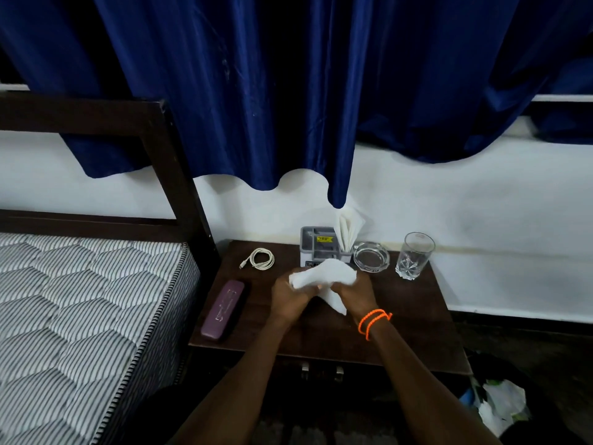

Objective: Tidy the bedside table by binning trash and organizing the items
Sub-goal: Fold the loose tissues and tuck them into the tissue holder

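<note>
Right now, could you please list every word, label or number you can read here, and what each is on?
None can be read.
Yellow sticker on the grey organizer: dark print, too blurred.
Purple case: embossed lettering, too small.
Drinking glass: faint red rim mark, unreadable.

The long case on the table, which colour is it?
Purple case, in the head view.

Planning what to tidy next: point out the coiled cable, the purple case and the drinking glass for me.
coiled cable (261, 258): head view, on the white loop of the coil.
purple case (222, 310): head view, middle of its lid.
drinking glass (414, 256): head view, on its clear side wall.
</note>
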`<state>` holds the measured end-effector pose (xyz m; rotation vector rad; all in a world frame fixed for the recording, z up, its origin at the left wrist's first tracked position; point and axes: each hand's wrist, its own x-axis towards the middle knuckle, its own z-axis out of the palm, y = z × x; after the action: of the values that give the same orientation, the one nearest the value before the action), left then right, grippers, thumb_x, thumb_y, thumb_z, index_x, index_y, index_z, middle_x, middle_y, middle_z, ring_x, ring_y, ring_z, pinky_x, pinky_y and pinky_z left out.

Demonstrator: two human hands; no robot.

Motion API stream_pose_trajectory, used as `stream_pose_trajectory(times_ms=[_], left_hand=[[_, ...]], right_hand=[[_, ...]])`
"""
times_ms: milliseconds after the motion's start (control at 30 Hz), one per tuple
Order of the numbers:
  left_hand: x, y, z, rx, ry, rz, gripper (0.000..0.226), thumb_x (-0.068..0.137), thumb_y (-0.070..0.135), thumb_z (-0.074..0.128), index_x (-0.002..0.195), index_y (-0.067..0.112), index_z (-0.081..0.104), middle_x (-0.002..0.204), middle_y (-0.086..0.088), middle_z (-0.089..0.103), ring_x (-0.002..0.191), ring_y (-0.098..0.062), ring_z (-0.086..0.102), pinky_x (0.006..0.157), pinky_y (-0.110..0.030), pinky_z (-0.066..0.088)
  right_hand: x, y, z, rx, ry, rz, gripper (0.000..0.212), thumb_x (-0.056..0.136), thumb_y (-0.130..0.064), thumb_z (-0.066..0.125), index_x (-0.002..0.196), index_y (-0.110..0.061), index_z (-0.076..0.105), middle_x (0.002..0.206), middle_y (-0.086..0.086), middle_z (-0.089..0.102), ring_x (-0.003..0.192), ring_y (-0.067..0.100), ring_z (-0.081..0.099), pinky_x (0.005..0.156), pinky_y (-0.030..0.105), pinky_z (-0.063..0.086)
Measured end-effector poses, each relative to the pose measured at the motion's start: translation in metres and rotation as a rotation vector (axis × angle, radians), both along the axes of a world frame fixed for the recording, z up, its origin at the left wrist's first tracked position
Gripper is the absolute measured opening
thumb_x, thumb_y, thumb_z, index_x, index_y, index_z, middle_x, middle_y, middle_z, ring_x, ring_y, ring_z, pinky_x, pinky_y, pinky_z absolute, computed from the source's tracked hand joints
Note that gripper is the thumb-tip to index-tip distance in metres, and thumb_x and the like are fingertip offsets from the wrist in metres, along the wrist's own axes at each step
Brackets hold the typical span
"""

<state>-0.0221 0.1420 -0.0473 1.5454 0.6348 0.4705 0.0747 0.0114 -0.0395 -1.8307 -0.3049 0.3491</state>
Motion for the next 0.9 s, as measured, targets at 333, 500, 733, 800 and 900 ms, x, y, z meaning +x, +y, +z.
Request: stream_pose_trajectory(times_ms=[333, 500, 733, 800, 900], left_hand=[[-0.016, -0.001, 0.001, 0.156, 0.187, 0.039, 0.067, 0.063, 0.044, 0.088, 0.124, 0.028, 0.067, 0.112, 0.013, 0.074, 0.104, -0.002, 0.068, 0.090, -0.022, 0.053], [-0.011, -0.005, 0.002, 0.155, 0.240, -0.056, 0.050, 0.063, 0.031, 0.093, 0.109, 0.027, 0.073, 0.107, 0.007, 0.077, 0.105, -0.009, 0.072, 0.089, -0.025, 0.056], [-0.004, -0.006, 0.008, 0.211, 0.339, 0.024, 0.051, 0.073, 0.023, 0.085, 0.120, 0.009, 0.072, 0.114, -0.001, 0.074, 0.108, -0.016, 0.069, 0.081, -0.020, 0.048], [-0.004, -0.007, 0.008, 0.269, 0.397, 0.004, 0.052, 0.075, 0.026, 0.084, 0.120, 0.005, 0.071, 0.118, -0.013, 0.074, 0.111, -0.024, 0.070, 0.081, -0.024, 0.051], [-0.004, -0.004, 0.010, 0.310, 0.407, 0.053, 0.052, 0.078, 0.035, 0.081, 0.118, 0.003, 0.072, 0.115, -0.017, 0.074, 0.110, -0.031, 0.069, 0.085, -0.031, 0.054]], right_hand=[[-0.012, -0.003, 0.010, -0.065, -0.016, -0.048, 0.049, 0.071, 0.005, 0.065, 0.118, -0.008, 0.059, 0.110, 0.003, 0.067, 0.102, 0.016, 0.062, 0.072, 0.015, 0.044], [-0.023, 0.001, 0.011, -0.019, -0.044, 0.030, 0.058, 0.064, 0.001, 0.072, 0.118, -0.015, 0.061, 0.108, -0.010, 0.067, 0.101, 0.001, 0.064, 0.076, 0.000, 0.041], [-0.014, 0.010, 0.008, -0.039, -0.010, 0.005, 0.058, 0.067, 0.010, 0.059, 0.124, -0.003, 0.059, 0.119, 0.008, 0.065, 0.113, 0.020, 0.061, 0.084, 0.022, 0.046], [-0.011, 0.013, 0.009, -0.072, -0.002, 0.004, 0.054, 0.065, 0.001, 0.059, 0.119, -0.001, 0.061, 0.115, 0.011, 0.067, 0.109, 0.026, 0.063, 0.081, 0.026, 0.046], [-0.006, 0.008, 0.007, -0.106, -0.003, -0.037, 0.040, 0.074, 0.003, 0.065, 0.114, -0.001, 0.066, 0.108, 0.013, 0.070, 0.100, 0.024, 0.064, 0.080, 0.025, 0.043]])
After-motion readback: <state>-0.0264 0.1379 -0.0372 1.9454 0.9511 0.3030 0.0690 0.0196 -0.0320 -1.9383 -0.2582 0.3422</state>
